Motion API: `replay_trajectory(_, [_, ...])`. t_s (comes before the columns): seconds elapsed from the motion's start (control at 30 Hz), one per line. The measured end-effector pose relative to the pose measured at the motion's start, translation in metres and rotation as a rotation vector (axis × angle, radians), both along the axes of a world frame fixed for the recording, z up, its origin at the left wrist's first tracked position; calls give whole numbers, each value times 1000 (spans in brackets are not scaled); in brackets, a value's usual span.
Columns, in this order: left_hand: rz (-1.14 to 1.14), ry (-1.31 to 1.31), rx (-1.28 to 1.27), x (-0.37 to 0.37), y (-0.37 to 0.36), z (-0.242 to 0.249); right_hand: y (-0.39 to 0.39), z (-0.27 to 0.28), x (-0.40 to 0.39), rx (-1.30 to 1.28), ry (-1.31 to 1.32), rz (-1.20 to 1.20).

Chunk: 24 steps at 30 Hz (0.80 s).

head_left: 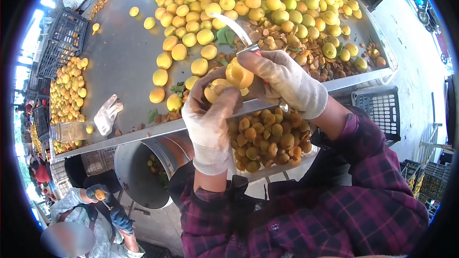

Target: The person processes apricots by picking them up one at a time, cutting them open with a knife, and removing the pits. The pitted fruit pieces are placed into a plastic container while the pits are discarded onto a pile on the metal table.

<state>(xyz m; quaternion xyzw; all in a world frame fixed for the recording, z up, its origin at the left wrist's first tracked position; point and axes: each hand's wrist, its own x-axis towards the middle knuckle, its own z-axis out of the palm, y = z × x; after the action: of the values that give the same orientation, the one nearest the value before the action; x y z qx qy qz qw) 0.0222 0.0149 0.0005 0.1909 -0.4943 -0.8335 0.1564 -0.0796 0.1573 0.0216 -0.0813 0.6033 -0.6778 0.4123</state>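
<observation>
Left hand (209, 119) cups fruit (239, 74) at centre of frame; right hand (287, 79) curls tight round knife (240, 30), blade raised clear. Step looks like cutting; next stroke calls for steady fruit.

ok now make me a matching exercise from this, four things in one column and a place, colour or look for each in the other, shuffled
Things
1. knife
2. bucket
3. jar
4. shirt

Places, colours, looks
A. purple plaid
B. beside the near edge of the table
C. in the right hand
D. see-through

Right pairs: 1-C, 2-B, 3-D, 4-A
</observation>
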Motion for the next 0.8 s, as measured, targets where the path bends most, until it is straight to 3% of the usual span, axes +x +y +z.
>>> replay_trajectory(0.1, [-10,-14,20,0,-3,-7,1,9,-6,165,135,15])
replay_trajectory(0.37, [-110,-62,10,4,-7,-1,12,11,-11,99,65,5])
replay_trajectory(0.43, [-138,-62,-8,7,-11,-1,27,9,-23,127,214,181])
replay_trajectory(0.47, [-120,-74,-51,7,-11,2,35,4,-30,166,436,321])
replay_trajectory(0.5, [-101,-84,-95,7,-12,5,36,7,-30,164,437,325])
replay_trajectory(0.57, [-83,-109,-174,6,-8,8,37,18,-29,455,520,508])
replay_trajectory(0.6, [-72,-135,-250,6,-6,8,27,9,-24,297,672,304])
replay_trajectory(0.7, [-150,-150,-363,2,2,5,25,31,-11,264,587,93])
replay_trajectory(0.8, [-160,-107,-512,-1,9,-2,14,15,-2,163,912,137])
